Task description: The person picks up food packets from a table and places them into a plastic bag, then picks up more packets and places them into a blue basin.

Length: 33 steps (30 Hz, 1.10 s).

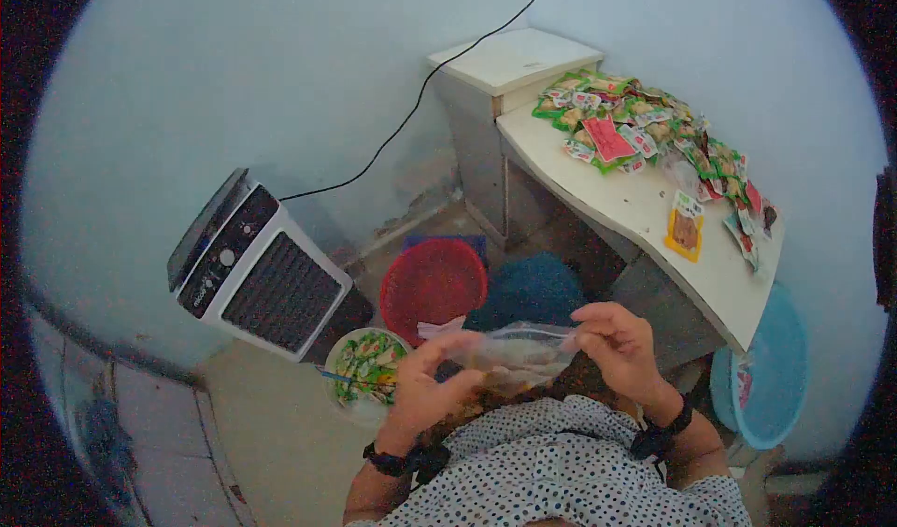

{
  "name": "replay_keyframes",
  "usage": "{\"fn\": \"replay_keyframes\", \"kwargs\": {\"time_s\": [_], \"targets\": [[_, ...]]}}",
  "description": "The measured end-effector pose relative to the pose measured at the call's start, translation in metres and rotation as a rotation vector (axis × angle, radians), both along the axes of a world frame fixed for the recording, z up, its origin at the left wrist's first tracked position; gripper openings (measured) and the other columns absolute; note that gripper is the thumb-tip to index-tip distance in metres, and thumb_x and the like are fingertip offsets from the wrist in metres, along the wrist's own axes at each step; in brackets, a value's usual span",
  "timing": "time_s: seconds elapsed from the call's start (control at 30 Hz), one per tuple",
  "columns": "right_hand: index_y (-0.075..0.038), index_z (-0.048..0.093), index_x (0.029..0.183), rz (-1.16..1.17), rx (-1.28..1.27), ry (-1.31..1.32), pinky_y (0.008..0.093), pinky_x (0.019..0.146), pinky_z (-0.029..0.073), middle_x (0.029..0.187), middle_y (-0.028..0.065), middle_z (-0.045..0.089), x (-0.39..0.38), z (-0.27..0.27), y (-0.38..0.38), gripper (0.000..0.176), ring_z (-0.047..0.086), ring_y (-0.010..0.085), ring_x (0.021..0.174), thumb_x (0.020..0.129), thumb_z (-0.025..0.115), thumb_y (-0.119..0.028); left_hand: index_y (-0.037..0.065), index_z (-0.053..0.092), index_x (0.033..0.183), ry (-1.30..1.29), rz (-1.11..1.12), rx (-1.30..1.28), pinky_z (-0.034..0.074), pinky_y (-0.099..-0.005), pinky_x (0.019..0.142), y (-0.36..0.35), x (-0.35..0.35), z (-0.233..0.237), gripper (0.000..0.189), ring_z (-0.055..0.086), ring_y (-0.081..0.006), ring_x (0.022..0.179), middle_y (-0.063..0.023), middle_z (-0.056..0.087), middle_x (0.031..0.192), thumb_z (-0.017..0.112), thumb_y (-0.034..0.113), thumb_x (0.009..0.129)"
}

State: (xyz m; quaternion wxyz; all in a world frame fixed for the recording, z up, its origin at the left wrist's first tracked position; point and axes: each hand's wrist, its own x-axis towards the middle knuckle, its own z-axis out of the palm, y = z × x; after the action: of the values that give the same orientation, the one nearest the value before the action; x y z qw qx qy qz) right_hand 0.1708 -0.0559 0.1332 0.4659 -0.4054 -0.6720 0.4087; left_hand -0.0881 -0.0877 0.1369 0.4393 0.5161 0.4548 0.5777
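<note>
A clear plastic zip bag [525, 351] is stretched between my two hands, just above my lap. My left hand [432, 387] grips its left side, thumb and fingers closed on the plastic. At the upper right corner of the bag, my right hand [619, 351] pinches the edge between thumb and fingertips. Pale shapes show through the lower part of the bag. A small whitish strip [439, 328] sticks up beside my left fingertips.
Small food packets [645, 125] are heaped on the white desk [598, 191], with a yellow packet [685, 226] nearer its front edge. A red basin [434, 289], a tub of green packets [369, 368] and an air cooler [271, 275] stand left. A light-blue tub [780, 368] is right.
</note>
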Motion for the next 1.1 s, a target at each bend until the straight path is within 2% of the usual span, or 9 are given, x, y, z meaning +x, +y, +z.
{"fn": "replay_keyframes", "kwargs": {"time_s": [0.27, 0.37, 0.67, 0.8, 0.87, 0.93, 0.97, 1.0, 1.1], "targets": [[-0.005, 0.064, 0.108, -0.088, 0.024, -0.010, 0.0307, 0.073, 0.055, 0.090, 0.0092, 0.072, 0.003, -0.003, -0.004, 0.022, 0.070, 0.0170, 0.082, 0.086, 0.066, -0.008, 0.001, 0.064, 0.085, 0.173, 0.114, 0.114, 0.053, -0.0278, 0.074, 0.004, -0.006, -0.013, 0.012, 0.063, -0.0120, 0.080, -0.0073, 0.068, 0.089, 0.069, -0.008, 0.078], [-0.005, 0.064, 0.108, -0.101, -0.072, 0.072, 0.0309, 0.072, 0.055, 0.090, 0.0091, 0.072, 0.007, -0.015, -0.005, 0.023, 0.070, 0.0168, 0.081, 0.085, 0.067, -0.008, 0.002, 0.061, 0.083, -0.047, 0.037, 0.092, 0.053, -0.0278, 0.072, 0.001, -0.004, -0.013, 0.014, 0.063, -0.0130, 0.078, -0.0079, 0.067, 0.086, 0.067, -0.010, 0.077], [-0.001, 0.066, 0.100, -0.114, -0.040, 0.111, 0.0278, 0.073, 0.054, 0.089, 0.0070, 0.071, 0.003, -0.012, -0.004, 0.017, 0.068, 0.0125, 0.080, 0.084, 0.069, -0.007, 0.004, 0.058, 0.085, -0.156, 0.050, 0.113, 0.052, -0.0276, 0.071, 0.002, -0.007, -0.014, 0.020, 0.061, -0.0139, 0.079, -0.0075, 0.065, 0.086, 0.066, -0.012, 0.077], [0.000, 0.067, 0.097, -0.107, -0.076, 0.188, 0.0271, 0.073, 0.053, 0.089, 0.0061, 0.071, 0.000, -0.011, -0.003, 0.012, 0.066, 0.0121, 0.080, 0.086, 0.067, -0.005, 0.003, 0.058, 0.090, -0.182, 0.107, 0.104, 0.051, -0.0274, 0.073, 0.004, -0.008, -0.012, 0.017, 0.062, -0.0146, 0.080, -0.0077, 0.065, 0.087, 0.070, -0.004, 0.080], [0.000, 0.067, 0.097, -0.096, -0.110, 0.198, 0.0270, 0.073, 0.053, 0.089, 0.0059, 0.071, -0.001, -0.012, -0.003, 0.011, 0.066, 0.0122, 0.082, 0.087, 0.065, -0.004, 0.002, 0.059, 0.099, -0.124, 0.167, 0.053, 0.051, -0.0280, 0.076, 0.002, -0.009, -0.017, 0.023, 0.063, -0.0159, 0.082, -0.0083, 0.066, 0.090, 0.074, 0.005, 0.080], [0.000, 0.066, 0.097, -0.079, -0.106, 0.245, 0.0276, 0.074, 0.053, 0.089, 0.0063, 0.071, -0.003, -0.009, -0.003, 0.011, 0.067, 0.0126, 0.082, 0.088, 0.063, -0.004, 0.000, 0.055, 0.113, -0.165, 0.110, 0.091, 0.050, -0.0304, 0.082, 0.003, -0.011, -0.020, 0.046, 0.063, -0.0184, 0.092, -0.0102, 0.066, 0.100, 0.078, 0.018, 0.078], [0.001, 0.066, 0.097, -0.073, -0.100, 0.268, 0.0279, 0.074, 0.053, 0.089, 0.0065, 0.071, -0.003, -0.009, -0.001, 0.011, 0.067, 0.0129, 0.082, 0.089, 0.063, -0.004, -0.001, 0.053, 0.121, -0.188, 0.081, 0.113, 0.050, -0.0315, 0.085, 0.007, -0.011, -0.022, 0.058, 0.063, -0.0196, 0.096, -0.0112, 0.065, 0.104, 0.080, 0.024, 0.077], [0.001, 0.066, 0.099, -0.074, -0.106, 0.257, 0.0281, 0.075, 0.053, 0.090, 0.0074, 0.070, -0.002, -0.010, -0.001, 0.012, 0.066, 0.0137, 0.083, 0.089, 0.061, -0.003, -0.003, 0.041, 0.136, -0.231, 0.012, 0.112, 0.046, -0.0352, 0.095, 0.011, -0.011, -0.027, 0.087, 0.059, -0.0226, 0.111, -0.0138, 0.060, 0.120, 0.083, 0.038, 0.072], [0.002, 0.066, 0.101, -0.049, -0.058, 0.192, 0.0278, 0.076, 0.053, 0.090, 0.0081, 0.070, 0.001, -0.013, 0.000, 0.014, 0.067, 0.0143, 0.084, 0.089, 0.062, -0.002, -0.003, 0.036, 0.139, -0.242, -0.088, -0.093, 0.043, -0.0362, 0.100, 0.028, -0.007, -0.029, 0.092, 0.055, -0.0231, 0.118, -0.0143, 0.055, 0.127, 0.084, 0.036, 0.071]]}}
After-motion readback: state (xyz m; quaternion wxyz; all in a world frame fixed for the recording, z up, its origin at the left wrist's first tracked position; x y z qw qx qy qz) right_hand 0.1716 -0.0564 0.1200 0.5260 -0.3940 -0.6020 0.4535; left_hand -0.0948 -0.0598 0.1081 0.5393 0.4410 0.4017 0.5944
